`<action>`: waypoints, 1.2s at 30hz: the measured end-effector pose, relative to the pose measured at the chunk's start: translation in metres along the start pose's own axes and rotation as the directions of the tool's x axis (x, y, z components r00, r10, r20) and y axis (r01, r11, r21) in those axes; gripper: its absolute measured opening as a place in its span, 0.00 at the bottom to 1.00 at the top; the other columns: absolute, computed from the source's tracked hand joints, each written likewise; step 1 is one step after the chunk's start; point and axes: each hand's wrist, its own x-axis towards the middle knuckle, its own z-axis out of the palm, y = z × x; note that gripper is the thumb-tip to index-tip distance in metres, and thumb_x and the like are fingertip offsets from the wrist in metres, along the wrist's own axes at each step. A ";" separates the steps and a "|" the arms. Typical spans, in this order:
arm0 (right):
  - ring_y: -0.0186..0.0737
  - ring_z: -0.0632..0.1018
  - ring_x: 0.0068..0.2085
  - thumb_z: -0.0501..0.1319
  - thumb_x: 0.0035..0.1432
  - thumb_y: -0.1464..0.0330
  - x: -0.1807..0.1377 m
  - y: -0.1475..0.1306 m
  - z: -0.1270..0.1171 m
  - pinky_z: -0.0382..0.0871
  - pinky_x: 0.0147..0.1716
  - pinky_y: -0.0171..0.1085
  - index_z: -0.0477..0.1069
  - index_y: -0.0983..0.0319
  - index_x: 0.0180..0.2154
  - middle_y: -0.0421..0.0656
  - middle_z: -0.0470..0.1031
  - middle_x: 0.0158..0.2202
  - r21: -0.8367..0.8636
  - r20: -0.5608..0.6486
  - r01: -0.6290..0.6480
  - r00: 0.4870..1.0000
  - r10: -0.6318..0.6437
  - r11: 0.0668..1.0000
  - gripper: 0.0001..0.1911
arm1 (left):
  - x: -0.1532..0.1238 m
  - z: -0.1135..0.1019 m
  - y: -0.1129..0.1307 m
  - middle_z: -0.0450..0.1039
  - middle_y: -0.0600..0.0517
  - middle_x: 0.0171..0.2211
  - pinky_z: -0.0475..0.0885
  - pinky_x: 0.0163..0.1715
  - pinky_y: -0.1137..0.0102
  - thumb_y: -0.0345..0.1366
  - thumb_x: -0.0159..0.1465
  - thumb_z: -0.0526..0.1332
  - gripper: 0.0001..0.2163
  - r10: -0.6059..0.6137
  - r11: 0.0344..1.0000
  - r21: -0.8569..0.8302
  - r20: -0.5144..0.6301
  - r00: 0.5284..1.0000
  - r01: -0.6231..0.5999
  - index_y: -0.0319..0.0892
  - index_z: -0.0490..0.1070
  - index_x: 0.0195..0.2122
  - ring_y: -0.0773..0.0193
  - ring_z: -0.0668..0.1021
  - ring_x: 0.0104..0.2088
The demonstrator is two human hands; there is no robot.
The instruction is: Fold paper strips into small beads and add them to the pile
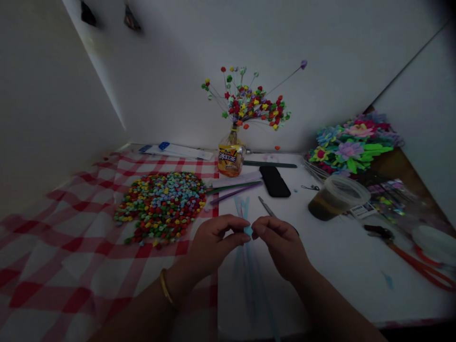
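My left hand (213, 240) and my right hand (280, 242) meet over the white table top (338, 251), fingertips pinched together on a small light blue paper piece (248, 231). Long pale blue paper strips (249, 270) lie on the table under and ahead of my hands. A gold bangle (166, 289) sits on my left wrist. A heap of small colourful folded paper stars (162, 205) lies on the red and white checked cloth (71, 247), left of my left hand.
A bottle vase (231, 159) holds wire stems with colourful stars. A black phone (274, 181), tweezers (266, 207), a lidded plastic tub (338, 195), paper flowers (351, 145) and red-handled scissors (420, 266) lie to the right. Walls close in behind.
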 end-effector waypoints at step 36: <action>0.33 0.67 0.27 0.60 0.50 0.67 0.000 0.002 0.002 0.61 0.27 0.33 0.68 0.61 0.25 0.37 0.67 0.23 -0.303 -0.067 0.112 0.988 -0.138 0.946 0.05 | 0.005 0.005 0.009 0.72 0.55 0.23 0.69 0.27 0.74 0.29 0.49 0.66 0.07 -0.204 0.935 -0.284 0.060 0.977 0.213 0.37 0.73 0.31 0.71 0.73 0.23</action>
